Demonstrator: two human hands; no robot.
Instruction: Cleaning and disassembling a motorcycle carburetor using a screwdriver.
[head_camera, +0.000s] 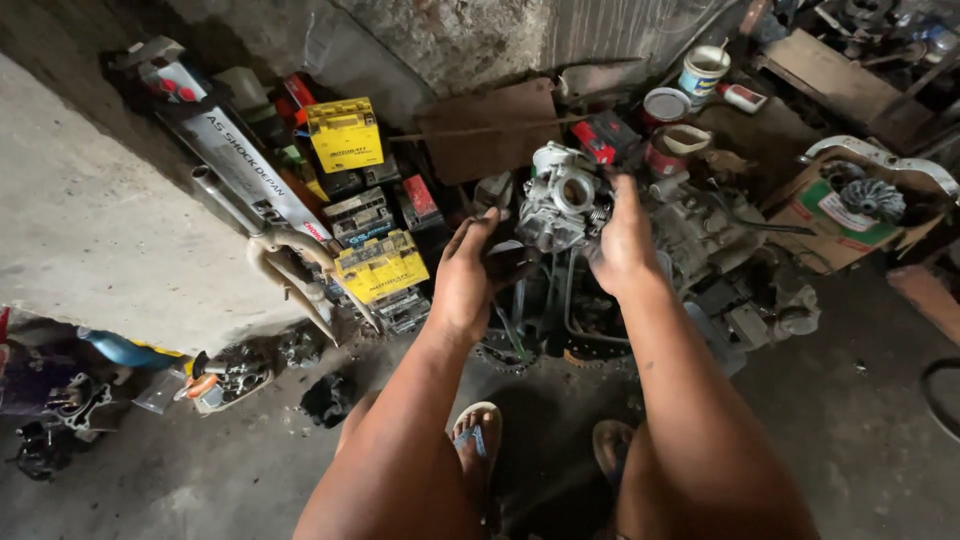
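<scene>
A person crouched on a dark, grimy concrete floor, seen from above, with both bare arms reaching forward and sandalled feet showing between the knees. The hands held a grey metal carburettor up in front of a pile of engine parts, in the middle of the view.

The right hand gripped the carburettor's right side, its fingers curled and pressed together around the body, so that the round opening faced the camera. The left hand sat just beside the carburettor's lower left, fingers bent around a dark part there; how tightly they closed could not be told.

Directly behind and below the carburettor lay a grey engine block with hoses and a chain sprocket near the floor. To the left, stacked against a rough concrete wall, were two yellow-topped batteries, several black ones, and a long white box. Further back stood a rusty metal sheet, a white paint tin and a small bottle. At the right, an open cardboard box held a finned metal part.
</scene>
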